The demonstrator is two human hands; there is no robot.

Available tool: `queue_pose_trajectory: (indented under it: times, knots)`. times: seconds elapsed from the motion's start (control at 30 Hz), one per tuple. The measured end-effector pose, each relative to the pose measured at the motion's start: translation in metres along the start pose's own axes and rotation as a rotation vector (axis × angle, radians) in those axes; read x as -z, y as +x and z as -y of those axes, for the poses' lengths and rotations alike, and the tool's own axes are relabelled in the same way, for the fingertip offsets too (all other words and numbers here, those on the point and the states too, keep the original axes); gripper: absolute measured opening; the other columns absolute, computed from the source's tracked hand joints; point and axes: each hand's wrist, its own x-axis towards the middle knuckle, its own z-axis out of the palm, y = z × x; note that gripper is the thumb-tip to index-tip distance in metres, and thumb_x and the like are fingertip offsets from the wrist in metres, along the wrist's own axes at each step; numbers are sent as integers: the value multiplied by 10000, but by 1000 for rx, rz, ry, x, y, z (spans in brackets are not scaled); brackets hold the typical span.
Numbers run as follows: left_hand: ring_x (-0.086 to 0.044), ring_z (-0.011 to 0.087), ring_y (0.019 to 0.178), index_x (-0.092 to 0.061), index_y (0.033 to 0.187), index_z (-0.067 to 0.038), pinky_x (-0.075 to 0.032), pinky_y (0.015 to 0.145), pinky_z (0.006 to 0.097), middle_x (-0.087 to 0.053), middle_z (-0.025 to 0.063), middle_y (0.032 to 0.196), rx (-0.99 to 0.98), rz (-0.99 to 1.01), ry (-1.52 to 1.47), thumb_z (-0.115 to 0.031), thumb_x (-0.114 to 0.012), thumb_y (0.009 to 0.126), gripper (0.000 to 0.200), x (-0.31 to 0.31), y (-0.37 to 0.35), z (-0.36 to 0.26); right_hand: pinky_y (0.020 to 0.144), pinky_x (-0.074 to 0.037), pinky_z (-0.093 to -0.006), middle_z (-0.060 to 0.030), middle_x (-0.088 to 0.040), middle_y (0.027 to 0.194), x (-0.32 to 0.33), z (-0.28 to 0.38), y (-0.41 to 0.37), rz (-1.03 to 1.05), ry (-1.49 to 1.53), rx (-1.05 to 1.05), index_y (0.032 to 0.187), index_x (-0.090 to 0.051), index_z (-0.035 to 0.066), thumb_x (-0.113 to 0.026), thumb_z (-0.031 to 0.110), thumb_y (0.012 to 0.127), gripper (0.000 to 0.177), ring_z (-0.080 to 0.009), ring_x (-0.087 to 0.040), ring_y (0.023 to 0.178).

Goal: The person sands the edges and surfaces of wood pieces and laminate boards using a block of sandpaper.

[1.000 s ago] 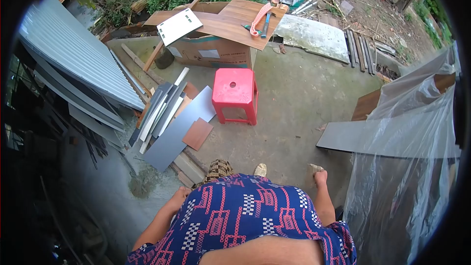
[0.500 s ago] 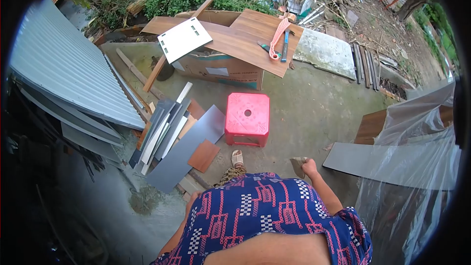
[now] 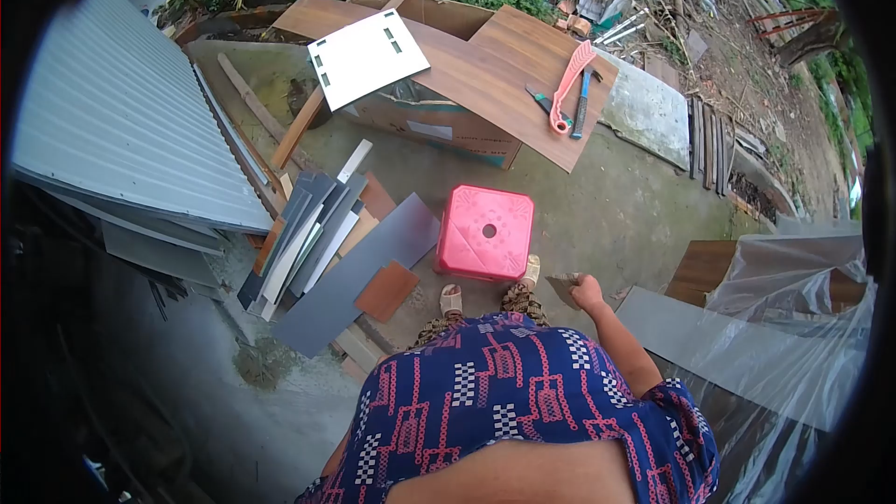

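My right hand (image 3: 588, 293) is closed around a small flat grey-brown piece (image 3: 564, 286), held out in front of me just right of a red plastic stool (image 3: 484, 232). My left hand is hidden behind my blue patterned shirt; only a bit of the arm shows at the bottom left. My sandalled feet (image 3: 452, 299) stand right against the stool's near edge.
Beyond the stool, wooden boards (image 3: 485, 65) lie over a cardboard box, with a white panel (image 3: 368, 56), a pink handsaw (image 3: 567, 84) and a hammer (image 3: 581, 103) on them. Grey and brown offcuts (image 3: 327, 243) lie left, corrugated sheets (image 3: 103, 121) farther left, plastic-covered boards (image 3: 784, 336) right.
I have walked forward to the stool, which now sits at my feet. My right hand keeps hold of the small piece. My left hand has dropped out of sight.
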Motion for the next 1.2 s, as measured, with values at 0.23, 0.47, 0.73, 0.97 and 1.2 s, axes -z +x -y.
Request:
queue_pose_trajectory:
  times: [0.23,0.47,0.73,0.97,1.2]
  knots:
    - [-584,178,931,-540,1195,-18,-452,839,295,-625,75,1043,24,-38,-109,-67,-603,801,402,-44,5,-20,762,-484,-397,-234,-639,865,34,13,90,-4,266,135,934,-636,13,-550,127,669,301,-363,-625,849]
    - [-591,175,907,-545,1186,-23,-462,816,294,-632,63,1018,60,155,-179,-55,-601,796,395,-96,-9,-68,682,-469,-302,-100,-628,756,113,60,153,-26,517,276,884,-601,-36,-533,56,674,240,-167,-571,703]
    - [-599,171,879,-551,1176,-28,-472,790,293,-641,50,990,133,528,-18,-42,-598,790,388,-34,10,-100,663,-469,-298,-78,-641,775,120,19,176,-25,675,126,872,-620,-37,-524,7,678,221,-162,-589,698]
    - [-592,298,983,-475,1271,-76,-454,860,383,-599,215,1050,-70,232,910,-247,-679,708,622,-30,157,-100,640,-454,-274,-49,-625,774,98,8,113,19,645,-5,871,-628,-25,-520,-15,690,211,-136,-566,691]
    - [-339,371,1278,-135,1450,-201,-340,1009,464,-181,196,1469,-105,-12,1022,-335,-715,696,960,-112,239,-106,597,-394,-248,-3,-565,702,101,33,89,73,478,36,784,-595,-4,-526,-19,691,116,-97,-488,650]
